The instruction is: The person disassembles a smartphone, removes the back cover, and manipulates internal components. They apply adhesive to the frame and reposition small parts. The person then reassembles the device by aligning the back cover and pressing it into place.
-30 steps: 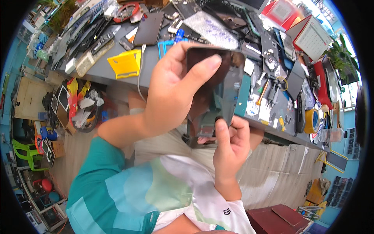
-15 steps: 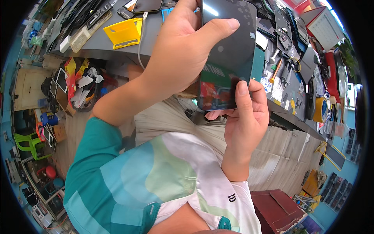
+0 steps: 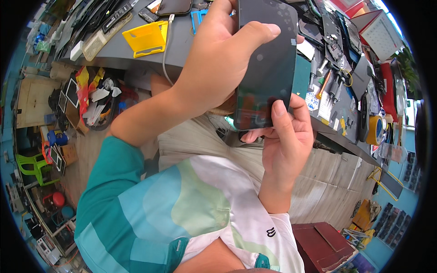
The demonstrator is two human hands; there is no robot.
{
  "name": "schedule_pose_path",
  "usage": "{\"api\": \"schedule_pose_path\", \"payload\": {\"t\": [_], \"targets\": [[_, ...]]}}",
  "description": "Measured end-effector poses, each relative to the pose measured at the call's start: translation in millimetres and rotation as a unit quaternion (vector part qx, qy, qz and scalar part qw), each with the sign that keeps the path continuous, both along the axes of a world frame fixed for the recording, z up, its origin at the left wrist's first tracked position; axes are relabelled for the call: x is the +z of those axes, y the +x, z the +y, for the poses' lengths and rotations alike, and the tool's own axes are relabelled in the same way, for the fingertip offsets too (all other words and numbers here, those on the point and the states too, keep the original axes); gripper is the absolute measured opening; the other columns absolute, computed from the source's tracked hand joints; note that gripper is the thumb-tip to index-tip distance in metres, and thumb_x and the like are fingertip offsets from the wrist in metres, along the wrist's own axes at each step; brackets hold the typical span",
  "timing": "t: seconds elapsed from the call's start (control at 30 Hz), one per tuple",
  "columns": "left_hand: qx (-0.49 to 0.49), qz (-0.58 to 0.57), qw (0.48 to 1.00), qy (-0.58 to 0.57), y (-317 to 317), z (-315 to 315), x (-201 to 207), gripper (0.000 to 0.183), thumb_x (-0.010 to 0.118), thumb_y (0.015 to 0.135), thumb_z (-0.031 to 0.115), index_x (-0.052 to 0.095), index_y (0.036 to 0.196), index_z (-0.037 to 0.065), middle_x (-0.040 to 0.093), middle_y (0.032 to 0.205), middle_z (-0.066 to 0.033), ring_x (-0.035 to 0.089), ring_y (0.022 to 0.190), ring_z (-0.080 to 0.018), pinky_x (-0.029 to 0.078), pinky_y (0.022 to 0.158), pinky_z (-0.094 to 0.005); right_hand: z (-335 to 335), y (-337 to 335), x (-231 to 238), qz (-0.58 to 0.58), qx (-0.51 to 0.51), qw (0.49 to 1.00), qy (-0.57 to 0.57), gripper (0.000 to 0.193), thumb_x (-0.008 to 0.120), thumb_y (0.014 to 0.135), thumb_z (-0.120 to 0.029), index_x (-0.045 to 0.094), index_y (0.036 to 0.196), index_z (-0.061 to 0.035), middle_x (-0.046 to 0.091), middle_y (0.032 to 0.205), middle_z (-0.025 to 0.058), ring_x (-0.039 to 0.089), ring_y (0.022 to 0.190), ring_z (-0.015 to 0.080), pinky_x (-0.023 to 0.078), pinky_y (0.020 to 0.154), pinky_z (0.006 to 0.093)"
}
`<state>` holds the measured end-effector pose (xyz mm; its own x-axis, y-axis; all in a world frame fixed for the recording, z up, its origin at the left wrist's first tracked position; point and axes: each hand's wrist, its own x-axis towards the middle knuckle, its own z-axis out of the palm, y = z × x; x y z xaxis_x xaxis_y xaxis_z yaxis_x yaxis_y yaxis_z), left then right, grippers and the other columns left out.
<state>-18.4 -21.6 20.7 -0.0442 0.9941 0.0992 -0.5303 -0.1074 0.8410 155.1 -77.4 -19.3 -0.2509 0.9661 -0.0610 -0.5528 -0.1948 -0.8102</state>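
A smartphone [image 3: 268,68] with a dark glass face is held up in front of me, its long side nearly upright. Pale round spots mark the glass near the top. My left hand [image 3: 223,54] grips it from the left side, thumb lying across the front and a fingertip showing past the right edge. At the lower right corner my right hand [image 3: 289,132] has its thumb against the phone's edge, with the other fingers curled behind and below. The phone's back is hidden.
A grey workbench [image 3: 182,59] stretches behind the phone, with a yellow stand [image 3: 145,38] and a white cable [image 3: 167,50] on the left. Screwdrivers [image 3: 334,86] and phone parts crowd the right side, near a roll of yellow tape [image 3: 375,129]. A dark red box [image 3: 323,245] stands lower right.
The phone has tilted slightly, and its lower end has shifted a little to the right. Bright and red reflections on the glass have faded. Both hands keep their hold.
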Motion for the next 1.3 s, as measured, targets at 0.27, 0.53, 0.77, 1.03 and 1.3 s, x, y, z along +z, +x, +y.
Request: {"api": "schedule_pose_path", "payload": {"t": [0.27,0.53,0.77,1.03,1.3], "targets": [[-0.135,-0.225,0.963,0.061,1.8,3.5,12.8,0.044,0.060,0.107,0.020,0.051,0.144,-0.004,0.071,0.122,-0.0164,0.074,0.104,-0.0209,0.061,0.087,-0.0320,19.3,2.1,-39.4,0.470,0.287,0.834,-0.030,0.044,0.053,0.114,-0.025,0.039,0.147,0.0004,0.068,0.082,0.0176,0.069,0.059,0.0282,0.061,0.048,0.0391],[-0.328,-0.107,0.937,0.049,-0.4,13.8,-27.0,0.055,0.072,0.104,0.019,0.049,0.151,-0.001,0.072,0.129,-0.0133,0.075,0.096,-0.0120,0.061,0.066,-0.0210,20.1,-35.1,-56.5,0.604,0.367,0.707,0.002,0.045,0.052,0.113,-0.016,0.038,0.153,0.0004,0.072,0.088,0.0175,0.074,0.070,0.0297,0.068,0.061,0.0407],[-0.115,-0.092,0.989,0.027,7.3,19.7,-23.3,0.037,0.073,0.102,0.008,0.058,0.136,0.000,0.074,0.121,-0.0107,0.074,0.103,-0.0133,0.065,0.083,-0.0299,7.7,-15.4,-40.0,0.369,0.250,0.886,-0.128,0.080,0.023,0.115,-0.058,0.036,0.158,0.0077,0.071,0.093,0.0297,0.073,0.070,0.0418,0.065,0.063,0.0486],[-0.036,-0.078,0.996,0.035,-4.0,32.8,-31.9,0.038,0.068,0.100,0.004,0.055,0.136,0.000,0.072,0.120,-0.0128,0.075,0.106,-0.0191,0.064,0.094,-0.0369,3.0,-4.4,-40.8,0.036,0.023,0.997,0.065,0.046,0.040,0.120,-0.034,0.053,0.140,0.0052,0.075,0.100,0.0339,0.077,0.076,0.0353,0.064,0.069,0.0406],[-0.111,-0.058,0.992,-0.019,-6.8,33.5,-24.7,0.051,0.047,0.100,0.024,0.056,0.138,-0.009,0.067,0.132,-0.0309,0.077,0.101,-0.0385,0.068,0.088,-0.0472,12.9,-14.5,-30.0,0.024,0.019,0.999,0.025,0.032,0.051,0.117,-0.024,0.060,0.112,0.0057,0.076,0.090,0.0260,0.072,0.067,0.0253,0.060,0.065,0.0338]]}}
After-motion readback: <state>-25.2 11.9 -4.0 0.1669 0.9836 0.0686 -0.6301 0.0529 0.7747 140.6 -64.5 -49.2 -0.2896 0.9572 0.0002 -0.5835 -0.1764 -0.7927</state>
